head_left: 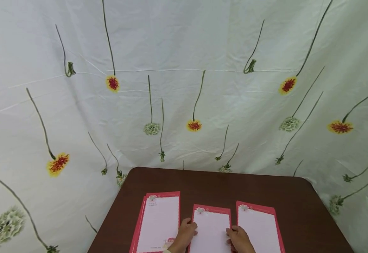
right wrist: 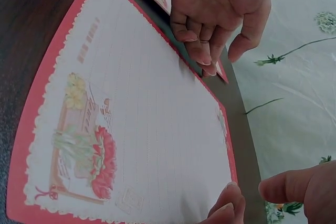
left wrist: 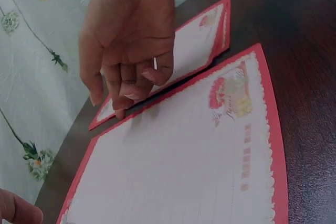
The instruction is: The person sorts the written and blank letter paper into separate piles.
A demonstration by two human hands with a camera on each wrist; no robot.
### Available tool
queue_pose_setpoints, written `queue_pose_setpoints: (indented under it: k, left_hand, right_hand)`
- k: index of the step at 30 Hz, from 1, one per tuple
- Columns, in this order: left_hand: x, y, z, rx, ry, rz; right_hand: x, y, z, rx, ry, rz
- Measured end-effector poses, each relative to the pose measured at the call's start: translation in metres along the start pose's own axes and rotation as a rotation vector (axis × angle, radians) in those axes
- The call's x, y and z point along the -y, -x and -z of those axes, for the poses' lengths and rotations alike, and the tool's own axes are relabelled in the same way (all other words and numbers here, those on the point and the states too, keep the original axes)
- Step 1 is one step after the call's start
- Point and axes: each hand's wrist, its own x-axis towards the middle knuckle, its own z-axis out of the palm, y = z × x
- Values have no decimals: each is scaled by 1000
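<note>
A red-bordered letter sheet (head_left: 211, 228) with a white lined middle lies between my two hands on the dark table. My left hand (head_left: 185, 235) touches its left edge with the fingertips. On the opposite edge rest the fingers of my right hand (head_left: 240, 239). Seen in the right wrist view, the left hand (right wrist: 223, 3) has loosely bent fingers and its thumb stands apart. The right thumb (right wrist: 286, 188) is likewise away from the sheet, with the right fingertips (right wrist: 228, 208) at its edge. A printed flower picture (left wrist: 228, 95) decorates one corner.
A stack of similar red-bordered sheets (head_left: 160, 221) lies to the left, its edges slightly uneven. Another such pile (head_left: 260, 228) sits to the right. Behind the brown table (head_left: 219, 184) hangs a white cloth (head_left: 177, 42) printed with flowers.
</note>
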Motion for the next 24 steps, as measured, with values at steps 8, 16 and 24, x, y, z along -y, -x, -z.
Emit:
queue_pose_setpoints:
  k: [8, 16, 24]
  left_hand:
    - [-3, 0, -4, -1, 56, -6]
    - [-1, -1, -4, -22, 106, 21]
    - [2, 4, -4, -71, 6, -10]
  right_hand:
    - [2, -1, -1, 11, -37, -24]
    - [0, -2, -3, -26, -69, -20]
    - [-2, -3, -3, 3, -16, -21]
